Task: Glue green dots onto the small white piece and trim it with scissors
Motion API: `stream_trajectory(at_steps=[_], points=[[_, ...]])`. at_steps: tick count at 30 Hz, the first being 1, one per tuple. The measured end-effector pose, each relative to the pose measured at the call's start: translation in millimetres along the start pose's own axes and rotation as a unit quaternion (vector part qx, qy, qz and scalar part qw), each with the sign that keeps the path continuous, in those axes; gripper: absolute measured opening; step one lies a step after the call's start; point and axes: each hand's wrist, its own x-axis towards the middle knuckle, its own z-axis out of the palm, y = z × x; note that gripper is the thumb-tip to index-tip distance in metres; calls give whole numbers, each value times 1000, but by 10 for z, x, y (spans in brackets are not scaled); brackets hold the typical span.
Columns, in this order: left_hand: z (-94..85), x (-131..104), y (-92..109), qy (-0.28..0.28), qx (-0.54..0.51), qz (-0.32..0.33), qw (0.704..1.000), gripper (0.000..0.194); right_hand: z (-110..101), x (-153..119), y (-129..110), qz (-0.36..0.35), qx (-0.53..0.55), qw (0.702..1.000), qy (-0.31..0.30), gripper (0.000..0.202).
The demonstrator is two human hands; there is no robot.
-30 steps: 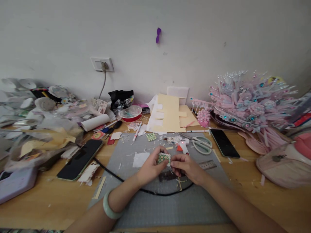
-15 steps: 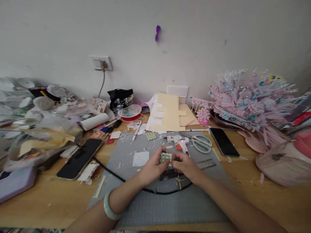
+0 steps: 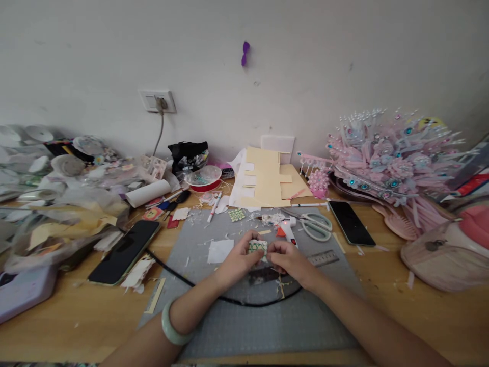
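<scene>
My left hand (image 3: 237, 264) pinches a small green-and-white patterned piece (image 3: 255, 246) between thumb and fingers, above the grey cutting mat (image 3: 267, 329). Close by its right edge, my right hand (image 3: 293, 261) has thumb and fingertips pressed together; what is in that pinch, if anything, is too small to make out. Under the hands lie a dark, partly hidden object (image 3: 263, 276) and a black cable (image 3: 252, 304). Another green-patterned piece (image 3: 237, 215) lies flat on the mat farther back. Beyond my right hand rests a white glue gun (image 3: 289, 232) with a red light.
Scissors (image 3: 317, 227) and a metal ruler (image 3: 323, 258) lie right on the mat, a white paper square (image 3: 220, 251) left. Phones (image 3: 124, 252) (image 3: 351, 223) flank it. Cut yellow card (image 3: 267, 176) stands behind; a pink beaded headpiece (image 3: 393, 158) is back right, plastic bags (image 3: 72, 214) left.
The patterned piece has shifted slightly left with my left hand, and its white right edge now shows. A narrow gap appears between it and my right fingertips. The view has shifted slightly.
</scene>
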Motion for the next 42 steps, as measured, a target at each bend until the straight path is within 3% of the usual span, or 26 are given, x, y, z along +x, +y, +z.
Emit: stream_trajectory(at_steps=[4,9,16,25,31,38,42], points=[[-4,8,29,23,15,-12,1000,20,-33,1,-7,8,-4,1000,3,12],[-7,15,53,32,18,-18,999,20,-89,30,18,-32,51,998,23,19],[7,5,39,12,40,4,999,20,-72,38,42,-59,-53,997,21,13],[18,-4,1,1,51,7,999,20,-57,18,20,-67,-79,994,24,10],[-9,16,-9,42,131,49,989,13,-63,37,71,-67,-87,994,12,12],[-17,15,58,35,106,48,993,7,-105,7,0,-50,-51,997,-35,17],[-30,12,56,39,95,41,994,7,-113,8,-9,-51,-28,998,-30,20]])
